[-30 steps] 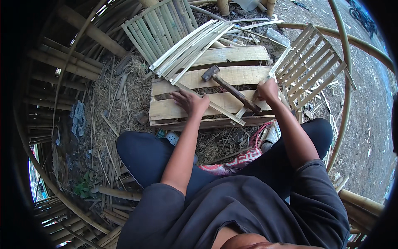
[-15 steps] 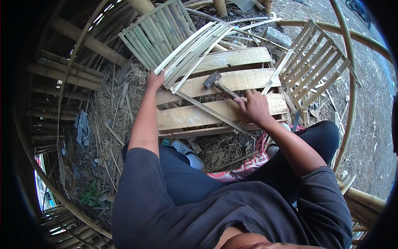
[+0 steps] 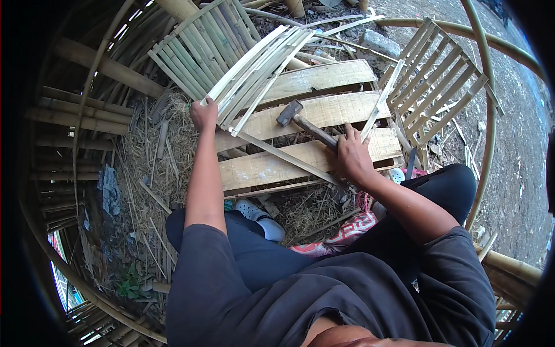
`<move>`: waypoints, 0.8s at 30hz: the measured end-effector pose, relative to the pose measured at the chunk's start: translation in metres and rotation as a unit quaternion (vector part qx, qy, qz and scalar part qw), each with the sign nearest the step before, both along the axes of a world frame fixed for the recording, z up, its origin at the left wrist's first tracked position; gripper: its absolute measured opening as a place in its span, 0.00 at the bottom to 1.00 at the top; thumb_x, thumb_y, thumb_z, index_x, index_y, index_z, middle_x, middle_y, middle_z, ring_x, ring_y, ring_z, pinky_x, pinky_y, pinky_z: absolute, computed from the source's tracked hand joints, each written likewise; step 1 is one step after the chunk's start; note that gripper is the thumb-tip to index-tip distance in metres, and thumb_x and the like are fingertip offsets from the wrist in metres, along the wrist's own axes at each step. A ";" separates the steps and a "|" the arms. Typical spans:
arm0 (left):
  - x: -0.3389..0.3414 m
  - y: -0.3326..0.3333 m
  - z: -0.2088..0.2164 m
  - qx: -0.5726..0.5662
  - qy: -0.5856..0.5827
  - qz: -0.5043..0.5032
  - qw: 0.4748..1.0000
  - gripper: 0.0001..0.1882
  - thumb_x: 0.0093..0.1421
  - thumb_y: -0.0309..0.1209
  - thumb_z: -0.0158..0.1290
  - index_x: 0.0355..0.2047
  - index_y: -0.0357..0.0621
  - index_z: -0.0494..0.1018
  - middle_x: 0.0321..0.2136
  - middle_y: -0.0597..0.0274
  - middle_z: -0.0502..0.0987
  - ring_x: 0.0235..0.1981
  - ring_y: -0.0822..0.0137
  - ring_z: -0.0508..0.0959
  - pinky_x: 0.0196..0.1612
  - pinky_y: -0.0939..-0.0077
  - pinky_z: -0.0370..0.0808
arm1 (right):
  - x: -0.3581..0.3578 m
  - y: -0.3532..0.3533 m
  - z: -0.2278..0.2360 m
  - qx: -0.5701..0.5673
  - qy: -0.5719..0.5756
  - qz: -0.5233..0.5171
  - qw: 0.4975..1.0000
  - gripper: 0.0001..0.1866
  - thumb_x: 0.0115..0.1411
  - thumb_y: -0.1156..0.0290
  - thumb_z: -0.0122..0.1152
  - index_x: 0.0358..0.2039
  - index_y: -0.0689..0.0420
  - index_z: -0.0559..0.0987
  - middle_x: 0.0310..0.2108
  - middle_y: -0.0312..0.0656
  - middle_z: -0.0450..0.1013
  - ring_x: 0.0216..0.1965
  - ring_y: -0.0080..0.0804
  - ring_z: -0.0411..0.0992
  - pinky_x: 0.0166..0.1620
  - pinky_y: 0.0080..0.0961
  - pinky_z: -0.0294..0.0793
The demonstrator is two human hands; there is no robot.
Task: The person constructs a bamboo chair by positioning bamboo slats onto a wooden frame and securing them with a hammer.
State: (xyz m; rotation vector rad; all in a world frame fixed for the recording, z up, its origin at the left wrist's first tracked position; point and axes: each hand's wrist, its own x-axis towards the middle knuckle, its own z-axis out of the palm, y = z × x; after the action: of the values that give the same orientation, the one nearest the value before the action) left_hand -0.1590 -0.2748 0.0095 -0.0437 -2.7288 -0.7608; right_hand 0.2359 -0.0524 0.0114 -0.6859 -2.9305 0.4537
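Note:
A panel of thin pale bamboo slats (image 3: 260, 81) leans over the wooden slatted platform (image 3: 254, 170) in front of me. My left hand (image 3: 204, 114) is closed on the panel's near left corner, its fingertips partly hidden. On the planks rests a hammer (image 3: 315, 132), its dark metal head pointing to the far left. The end of its wooden handle runs under my right hand (image 3: 354, 155), which is curled over it with the fingers close together. A bamboo strip (image 3: 289, 157) slants from the panel's near corner toward my right hand.
A greenish bamboo panel (image 3: 202, 49) stands at the far left, and another slatted panel (image 3: 436, 84) leans at the right. A light strip (image 3: 384, 98) crosses the platform's right end. A grey block (image 3: 378, 44) lies beyond. Near my feet is a red-and-white sack (image 3: 347, 234).
My right hand has shifted toward the end of the hammer's handle, and more of the handle shows. The left hand still holds the slat panel. The whole view has shifted slightly.

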 end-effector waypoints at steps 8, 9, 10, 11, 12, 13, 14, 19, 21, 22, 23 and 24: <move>-0.002 -0.014 0.033 -0.001 -0.066 0.016 0.998 0.28 0.62 0.48 0.49 0.38 0.29 0.82 0.42 0.34 0.82 0.47 0.38 0.82 0.52 0.49 0.76 | 0.001 0.009 0.004 0.049 -0.041 0.041 0.997 0.15 0.62 0.67 0.56 0.44 0.66 0.78 0.53 0.53 0.65 0.57 0.49 0.67 0.60 0.74 0.65; -0.002 -0.015 0.033 0.002 -0.056 0.019 0.998 0.29 0.62 0.48 0.47 0.36 0.28 0.82 0.41 0.35 0.82 0.45 0.37 0.82 0.52 0.49 0.77 | 0.002 0.010 0.001 0.077 -0.040 0.047 0.995 0.15 0.62 0.67 0.56 0.44 0.65 0.78 0.53 0.53 0.65 0.56 0.48 0.67 0.59 0.73 0.66; -0.005 -0.018 0.031 0.001 -0.054 0.020 0.998 0.29 0.62 0.48 0.47 0.36 0.28 0.82 0.41 0.35 0.82 0.45 0.37 0.82 0.52 0.49 0.77 | 0.001 0.010 0.003 0.076 -0.039 0.048 0.995 0.15 0.62 0.67 0.56 0.44 0.65 0.78 0.53 0.53 0.65 0.56 0.48 0.67 0.59 0.73 0.66; -0.008 -0.018 0.029 0.006 -0.050 0.047 0.998 0.28 0.62 0.46 0.46 0.35 0.28 0.82 0.40 0.35 0.83 0.45 0.37 0.82 0.53 0.49 0.76 | 0.001 0.010 0.005 0.074 -0.039 0.046 0.995 0.14 0.62 0.68 0.56 0.43 0.65 0.78 0.54 0.53 0.65 0.56 0.47 0.68 0.59 0.72 0.67; -0.012 -0.018 0.027 0.012 -0.046 0.073 0.996 0.28 0.63 0.45 0.44 0.34 0.28 0.83 0.39 0.36 0.83 0.45 0.36 0.82 0.53 0.49 0.76 | 0.001 0.011 0.008 0.073 -0.041 0.045 0.996 0.14 0.62 0.68 0.55 0.42 0.64 0.79 0.54 0.52 0.65 0.56 0.47 0.68 0.58 0.72 0.68; -0.018 -0.022 0.023 0.011 -0.046 0.074 0.996 0.28 0.63 0.45 0.44 0.34 0.28 0.83 0.39 0.36 0.83 0.45 0.36 0.82 0.53 0.49 0.76 | 0.000 0.012 0.009 0.072 -0.040 0.046 0.996 0.14 0.62 0.68 0.55 0.42 0.64 0.79 0.54 0.52 0.65 0.56 0.47 0.68 0.58 0.72 0.68; -0.027 -0.029 0.021 0.084 -0.052 0.109 0.989 0.28 0.62 0.43 0.43 0.33 0.28 0.83 0.38 0.38 0.84 0.44 0.38 0.82 0.53 0.51 0.77 | 0.000 0.013 0.011 0.065 -0.045 0.050 0.996 0.13 0.63 0.68 0.55 0.42 0.64 0.79 0.55 0.53 0.65 0.56 0.46 0.68 0.58 0.71 0.68; -0.050 -0.072 0.026 0.348 -0.202 0.006 0.915 0.27 0.63 0.42 0.43 0.37 0.30 0.84 0.38 0.48 0.86 0.38 0.55 0.85 0.44 0.63 0.80 | 0.003 0.019 0.022 0.052 -0.032 0.046 0.997 0.17 0.67 0.62 0.54 0.39 0.65 0.81 0.59 0.55 0.63 0.56 0.47 0.69 0.56 0.70 0.70; -0.040 -0.070 0.028 0.350 -0.253 -0.013 0.902 0.27 0.64 0.43 0.43 0.39 0.32 0.84 0.37 0.50 0.85 0.36 0.57 0.84 0.42 0.63 0.80 | 0.008 0.027 0.020 0.041 -0.030 0.040 0.998 0.17 0.67 0.62 0.54 0.39 0.65 0.81 0.60 0.55 0.63 0.56 0.47 0.69 0.55 0.69 0.71; -0.037 -0.076 0.033 0.351 -0.298 -0.029 0.887 0.27 0.65 0.45 0.43 0.40 0.35 0.84 0.37 0.51 0.85 0.34 0.59 0.84 0.40 0.63 0.80 | 0.008 0.029 0.021 0.029 -0.023 0.039 0.999 0.17 0.67 0.62 0.54 0.39 0.65 0.81 0.61 0.55 0.62 0.56 0.47 0.69 0.55 0.68 0.71; -0.038 -0.084 0.039 0.327 -0.317 -0.029 0.890 0.23 0.65 0.46 0.50 0.43 0.39 0.83 0.35 0.55 0.84 0.32 0.61 0.83 0.38 0.63 0.79 | 0.008 0.030 0.025 0.026 -0.025 0.041 0.999 0.18 0.67 0.61 0.54 0.38 0.65 0.81 0.62 0.56 0.62 0.56 0.47 0.69 0.54 0.66 0.73; -0.035 -0.091 0.044 0.326 -0.314 -0.026 0.891 0.23 0.65 0.46 0.50 0.43 0.39 0.83 0.35 0.55 0.84 0.32 0.61 0.83 0.38 0.63 0.79 | 0.007 0.032 0.024 0.024 -0.022 0.044 0.998 0.18 0.67 0.61 0.54 0.38 0.65 0.81 0.62 0.56 0.62 0.56 0.47 0.69 0.54 0.66 0.73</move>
State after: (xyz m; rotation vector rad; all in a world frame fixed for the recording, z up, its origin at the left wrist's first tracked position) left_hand -0.1941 -0.3658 0.0539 0.3340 -2.8493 -1.9547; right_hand 0.2424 -0.0208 0.0350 -0.5698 -3.0123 0.3802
